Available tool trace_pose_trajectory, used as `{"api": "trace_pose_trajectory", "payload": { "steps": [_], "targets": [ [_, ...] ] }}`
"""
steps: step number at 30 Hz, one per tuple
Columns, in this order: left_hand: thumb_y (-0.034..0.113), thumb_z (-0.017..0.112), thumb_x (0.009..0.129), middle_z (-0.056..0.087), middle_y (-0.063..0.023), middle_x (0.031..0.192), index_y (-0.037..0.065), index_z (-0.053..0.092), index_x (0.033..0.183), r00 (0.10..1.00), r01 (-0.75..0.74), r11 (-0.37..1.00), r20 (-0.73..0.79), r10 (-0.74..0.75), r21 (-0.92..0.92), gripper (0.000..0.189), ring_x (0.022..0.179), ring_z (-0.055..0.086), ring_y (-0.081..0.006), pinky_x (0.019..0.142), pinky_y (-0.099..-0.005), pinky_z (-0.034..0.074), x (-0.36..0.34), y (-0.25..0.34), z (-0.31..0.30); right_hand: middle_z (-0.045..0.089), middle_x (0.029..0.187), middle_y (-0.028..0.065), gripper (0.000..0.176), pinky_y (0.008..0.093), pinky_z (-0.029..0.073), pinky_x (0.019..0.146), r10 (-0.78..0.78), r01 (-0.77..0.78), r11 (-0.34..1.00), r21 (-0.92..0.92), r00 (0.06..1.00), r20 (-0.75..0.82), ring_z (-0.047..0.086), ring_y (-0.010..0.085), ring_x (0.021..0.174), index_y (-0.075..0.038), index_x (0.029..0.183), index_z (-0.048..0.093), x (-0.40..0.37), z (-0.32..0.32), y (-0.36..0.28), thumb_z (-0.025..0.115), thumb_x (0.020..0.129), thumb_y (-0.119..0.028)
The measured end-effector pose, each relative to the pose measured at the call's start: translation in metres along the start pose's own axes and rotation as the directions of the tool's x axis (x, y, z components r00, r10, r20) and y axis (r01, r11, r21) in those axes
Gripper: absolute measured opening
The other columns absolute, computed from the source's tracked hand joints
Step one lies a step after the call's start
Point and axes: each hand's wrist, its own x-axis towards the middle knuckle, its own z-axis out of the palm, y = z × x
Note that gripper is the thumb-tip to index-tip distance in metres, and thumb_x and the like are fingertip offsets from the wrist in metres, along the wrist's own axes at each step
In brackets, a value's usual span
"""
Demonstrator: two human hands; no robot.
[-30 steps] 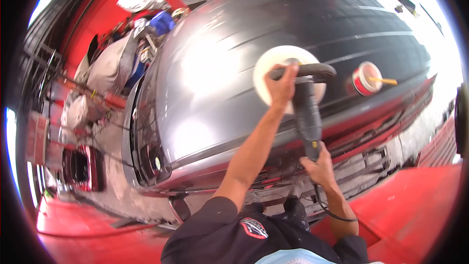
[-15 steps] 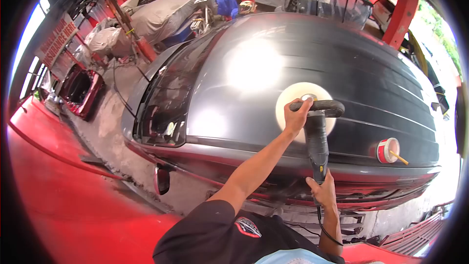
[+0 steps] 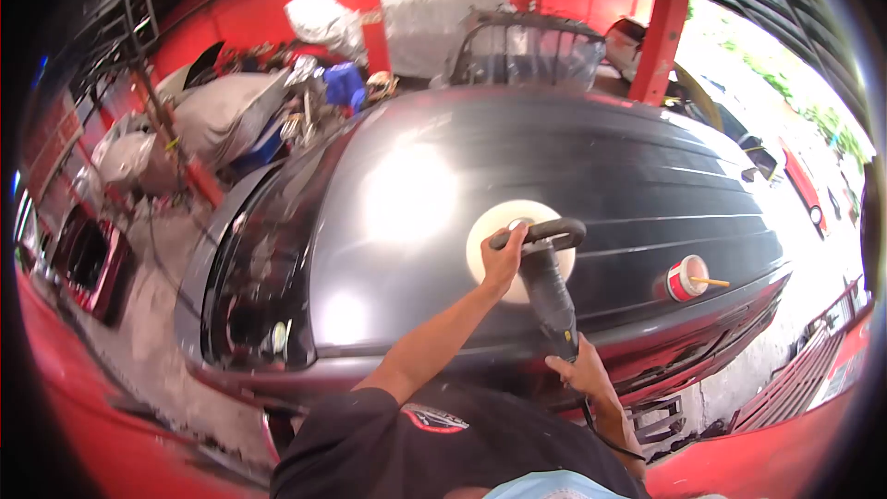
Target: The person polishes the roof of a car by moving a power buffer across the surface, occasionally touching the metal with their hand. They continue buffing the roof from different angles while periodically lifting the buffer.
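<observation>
A corded polisher (image 3: 549,296) lies over the dark grey vehicle roof (image 3: 637,176), its round white pad (image 3: 482,245) resting on the paint. My left hand (image 3: 504,259) is wrapped around the left end of the black loop handle (image 3: 565,228) near the pad. At the tool's rear, my right hand (image 3: 586,373) grips the back end of the body, with the cord running down below. To the right of the pad, a red and white tub (image 3: 684,281) sits tilted on the roof, a yellow stick (image 3: 710,282) poking out of it.
A windshield (image 3: 254,286) slopes down at the left. Covered vehicles (image 3: 231,111) and piled parts stand behind. A red post (image 3: 661,32) rises at the back right. A slatted metal bench (image 3: 795,379) is at the lower right.
My view has tilted up and turned, so the roof, polisher and tub appear lower and further left. The polisher body now slants more. Both hands keep their hold on it.
</observation>
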Motion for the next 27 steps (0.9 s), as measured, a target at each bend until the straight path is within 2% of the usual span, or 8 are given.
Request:
{"api": "trace_pose_trajectory", "payload": {
  "steps": [2, 4, 6, 9, 12, 19, 24, 27],
  "targets": [
    [0.028, 0.069, 0.087, 0.054, 0.0036, 0.064, 0.003, 0.062, 0.067, 1.0, 0.0, 1.0, -0.015, 0.0, 0.015, 0.032, 0.059, 0.045, -0.0061, 0.052, -0.0259, 0.035, 0.02, -0.004, 0.012, 0.057, 0.069, 0.0051, 0.046, 0.0284, 0.045, 0.044, -0.17, 0.162, 0.98, -0.117, 0.983, -0.07, 0.055, 0.0113, 0.051, 0.002, 0.109, 0.052, 0.025, -0.001, 0.019, 0.078, 0.076, -0.017],
    [0.025, 0.069, 0.088, 0.057, 0.0028, 0.067, 0.002, 0.063, 0.069, 1.0, -0.022, 0.998, 0.003, 0.022, -0.064, 0.03, 0.063, 0.049, -0.0065, 0.054, -0.0255, 0.038, 0.048, -0.032, 0.027, 0.066, 0.105, 0.0228, 0.063, 0.0406, 0.045, 0.094, -0.037, 0.032, 0.994, -0.103, 0.998, -0.053, 0.061, 0.0339, 0.108, 0.004, 0.122, 0.053, 0.039, -0.01, 0.016, 0.079, 0.074, -0.028],
    [0.023, 0.068, 0.088, 0.059, 0.0008, 0.069, 0.001, 0.066, 0.073, 0.997, -0.049, 0.999, 0.062, 0.05, -0.015, 0.027, 0.067, 0.053, -0.0078, 0.059, -0.0259, 0.043, 0.06, -0.021, 0.045, 0.067, 0.097, 0.0207, 0.062, 0.0386, 0.05, 0.082, -0.291, 0.241, 0.943, -0.228, 0.931, -0.221, 0.067, 0.0298, 0.091, 0.004, 0.12, 0.053, 0.056, -0.026, 0.006, 0.079, 0.075, -0.03],
    [0.021, 0.068, 0.088, 0.061, -0.001, 0.072, 0.0, 0.069, 0.081, 0.995, -0.063, 0.994, 0.072, 0.07, -0.088, 0.022, 0.065, 0.054, -0.0087, 0.058, -0.0249, 0.041, 0.086, -0.029, 0.08, 0.062, 0.075, 0.0103, 0.057, 0.0322, 0.048, 0.052, 0.062, -0.063, 0.996, -0.064, 0.998, -0.016, 0.059, 0.0164, 0.054, 0.002, 0.113, 0.054, 0.063, -0.06, -0.035, 0.078, 0.078, -0.035],
    [0.017, 0.066, 0.088, 0.066, -0.0038, 0.082, -0.005, 0.068, 0.091, 0.997, -0.051, 0.994, 0.05, 0.056, -0.099, 0.023, 0.073, 0.059, -0.0118, 0.071, -0.0252, 0.047, 0.109, -0.019, 0.119, 0.059, 0.072, 0.0073, 0.053, 0.0307, 0.047, 0.05, 0.073, -0.075, 0.996, -0.041, 0.995, -0.063, 0.058, 0.0139, 0.054, 0.002, 0.114, 0.053, 0.089, -0.077, -0.052, 0.076, 0.081, -0.033],
    [0.017, 0.068, 0.085, 0.064, -0.0033, 0.073, -0.005, 0.067, 0.08, 0.988, -0.152, 0.982, -0.015, 0.151, -0.111, 0.022, 0.067, 0.057, -0.0104, 0.064, -0.0241, 0.046, 0.191, -0.032, 0.125, 0.058, 0.073, 0.0061, 0.061, 0.0278, 0.046, 0.049, 0.057, -0.057, 0.998, 0.003, 0.998, 0.035, 0.056, 0.0131, 0.053, -0.001, 0.13, 0.044, 0.162, -0.082, -0.076, 0.071, 0.086, -0.033],
    [0.015, 0.071, 0.082, 0.064, -0.0039, 0.068, -0.005, 0.068, 0.075, 0.965, -0.242, 0.962, -0.136, 0.224, -0.128, 0.022, 0.063, 0.057, -0.0102, 0.061, -0.0253, 0.045, 0.286, -0.03, 0.077, 0.058, 0.074, 0.0078, 0.092, 0.029, 0.047, 0.049, -0.012, 0.013, 1.0, -0.018, 0.999, 0.048, 0.056, 0.0138, 0.054, -0.005, 0.153, 0.007, 0.237, -0.033, -0.113, 0.065, 0.09, -0.038],
    [0.035, 0.073, 0.079, 0.066, -0.0062, 0.072, -0.005, 0.068, 0.079, 0.96, -0.23, 0.971, -0.148, 0.237, 0.062, 0.041, 0.068, 0.059, -0.0152, 0.068, -0.0315, 0.047, 0.317, -0.03, 0.064, 0.051, 0.073, 0.0046, 0.082, 0.0273, 0.047, 0.047, 0.043, -0.058, 0.989, 0.133, 0.993, 0.114, 0.053, 0.0116, 0.054, -0.017, 0.155, 0.004, 0.261, -0.026, -0.129, 0.058, 0.094, -0.026]
  ]
}}
